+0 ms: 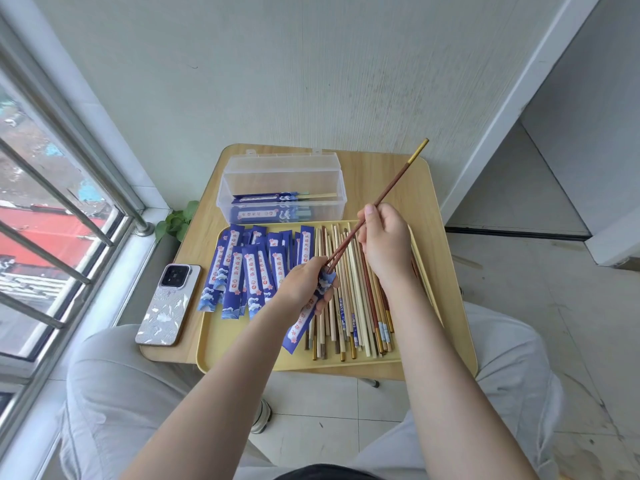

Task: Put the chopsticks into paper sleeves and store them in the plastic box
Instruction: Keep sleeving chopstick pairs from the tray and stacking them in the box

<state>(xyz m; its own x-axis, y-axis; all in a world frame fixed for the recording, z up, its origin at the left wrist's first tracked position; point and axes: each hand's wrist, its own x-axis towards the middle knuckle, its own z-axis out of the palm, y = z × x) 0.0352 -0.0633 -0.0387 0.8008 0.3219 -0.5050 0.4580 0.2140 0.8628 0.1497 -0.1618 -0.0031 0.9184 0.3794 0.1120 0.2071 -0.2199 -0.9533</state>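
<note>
At the left of the counter (381, 174) a phone (168, 304) lies face down. On the yellow tray (221, 348), blue paper sleeves (249, 271) carry Chinese print too small to read. The left hand (304, 284) grips one sleeve (304, 320), partly hidden; the right hand (386, 242) pinches red-brown chopsticks (388, 192) at its mouth. Above, the plastic box (282, 188) holds sleeved pairs

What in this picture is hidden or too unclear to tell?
Head view only:
- How far the dark red chopsticks have entered the blue paper sleeve: the left hand covers its mouth.
- How many sleeved pairs lie in the clear plastic box: its hazy wall blurs them.
- The right hand fingertips: turned away.
</note>
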